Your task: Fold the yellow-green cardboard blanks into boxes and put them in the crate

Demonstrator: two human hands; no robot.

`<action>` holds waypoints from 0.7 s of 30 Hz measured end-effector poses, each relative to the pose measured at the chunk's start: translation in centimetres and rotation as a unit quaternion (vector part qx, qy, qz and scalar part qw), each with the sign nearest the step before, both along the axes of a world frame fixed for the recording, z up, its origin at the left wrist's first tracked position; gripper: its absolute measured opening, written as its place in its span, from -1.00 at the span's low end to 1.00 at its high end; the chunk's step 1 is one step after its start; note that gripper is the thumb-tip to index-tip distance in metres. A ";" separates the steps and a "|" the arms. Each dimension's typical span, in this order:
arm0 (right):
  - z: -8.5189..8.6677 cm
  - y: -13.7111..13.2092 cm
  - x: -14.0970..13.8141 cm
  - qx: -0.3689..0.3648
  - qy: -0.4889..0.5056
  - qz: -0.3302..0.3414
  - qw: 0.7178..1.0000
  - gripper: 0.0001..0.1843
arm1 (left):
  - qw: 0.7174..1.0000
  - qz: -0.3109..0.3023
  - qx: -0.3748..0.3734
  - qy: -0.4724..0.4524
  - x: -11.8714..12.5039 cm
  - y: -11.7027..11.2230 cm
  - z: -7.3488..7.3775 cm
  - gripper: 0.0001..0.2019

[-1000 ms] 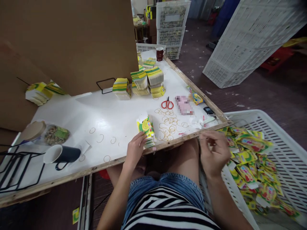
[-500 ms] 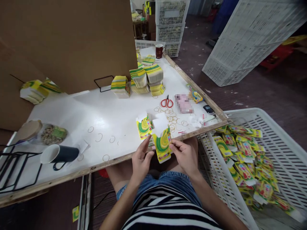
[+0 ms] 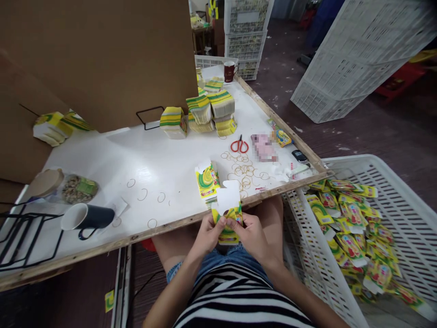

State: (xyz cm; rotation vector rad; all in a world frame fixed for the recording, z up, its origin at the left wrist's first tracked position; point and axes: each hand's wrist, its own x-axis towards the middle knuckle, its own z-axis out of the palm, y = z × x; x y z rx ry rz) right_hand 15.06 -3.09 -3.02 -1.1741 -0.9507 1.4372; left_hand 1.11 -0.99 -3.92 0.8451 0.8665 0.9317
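Between my hands is a small yellow and green printed carton (image 3: 228, 237), its white top flap standing up toward the table. My left hand (image 3: 209, 233) grips the carton's left side, thumb on the front face. On the right side my right hand (image 3: 253, 233) pinches it the same way, and the two thumbs nearly meet. Just beyond, at the table's front edge, lies a stack of matching flat cartons (image 3: 207, 180). Loose rubber bands (image 3: 244, 169) are scattered right of that stack.
Red-handled scissors (image 3: 239, 146) lie behind the rubber bands. Banded carton bundles (image 3: 210, 111) stand at the back by a cardboard panel (image 3: 102, 59). A dark mug (image 3: 97, 217) lies on its side at left. To my right, a white crate (image 3: 403, 228) holds many cartons.
The carton has come down closer to my lap. My left hand, apart from it before, now holds it along with my right, and both thumbs press on its front.
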 end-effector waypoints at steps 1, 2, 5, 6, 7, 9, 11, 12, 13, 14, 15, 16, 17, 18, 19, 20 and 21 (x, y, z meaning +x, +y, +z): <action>0.1 0.0 0.0 -0.003 0.011 0.006 1.000 -0.60 | 1.000 -0.001 -0.001 -0.006 0.1 -0.1 -0.2 -0.56; 0.1 0.1 0.0 -0.007 0.026 0.014 1.000 -0.57 | 1.000 -0.002 -0.003 -0.020 0.1 -0.2 -0.2 -0.55; 0.1 0.3 0.1 -0.019 0.080 0.066 0.994 -0.52 | 0.997 -0.021 -0.014 -0.068 -0.1 -0.2 0.5 -0.49; 0.0 0.4 0.1 -0.022 0.094 0.086 0.992 -0.51 | 0.996 -0.030 -0.016 -0.077 -0.2 -0.2 0.9 -0.47; 0.0 0.5 0.1 -0.024 0.104 0.103 0.989 -0.50 | 0.996 -0.037 -0.016 -0.079 -0.3 -0.1 1.3 -0.45; -0.3 0.5 -0.1 -0.027 0.110 0.124 0.986 -0.48 | 0.996 -0.043 -0.010 -0.075 -0.4 0.0 1.9 -0.45; -0.6 0.4 -0.2 -0.019 0.095 0.115 0.989 -0.45 | 0.997 -0.031 -0.002 -0.077 -0.5 0.2 2.0 -0.45; -0.7 0.4 -0.3 -0.010 0.074 0.099 0.992 -0.46 | 0.997 -0.016 0.001 -0.081 -0.5 0.3 1.9 -0.46; -0.8 0.3 -0.2 0.002 0.042 0.077 0.996 -0.47 | 0.996 0.003 0.003 -0.085 -0.5 0.5 1.7 -0.46; -0.9 0.2 -0.2 0.015 0.001 0.054 0.998 -0.50 | 0.996 0.025 0.005 -0.087 -0.5 0.6 1.6 -0.48; -0.9 0.1 -0.1 0.029 -0.045 0.033 0.998 -0.53 | 0.995 0.047 0.006 -0.087 -0.5 0.7 1.4 -0.51; -0.8 0.0 0.0 0.043 -0.089 0.019 0.995 -0.56 | 0.994 0.065 0.006 -0.084 -0.4 0.9 1.3 -0.54; -0.7 0.0 0.2 0.057 -0.126 0.011 0.990 -0.57 | 0.994 0.080 0.005 -0.080 -0.4 1.0 1.3 -0.57; -0.6 -0.1 0.3 0.070 -0.153 0.009 0.986 -0.57 | 0.993 0.091 0.006 -0.075 -0.3 1.0 1.2 -0.59; -0.5 -0.1 0.3 0.082 -0.172 0.006 0.982 -0.57 | 0.993 0.100 0.008 -0.070 -0.2 1.1 1.2 -0.60; -0.4 -0.1 0.3 0.094 -0.186 0.003 0.978 -0.57 | 0.992 0.105 0.010 -0.064 -0.2 1.0 1.2 -0.60; -0.3 -0.1 0.3 0.104 -0.199 0.000 0.975 -0.58 | 0.992 0.110 0.011 -0.056 -0.1 1.0 1.2 -0.60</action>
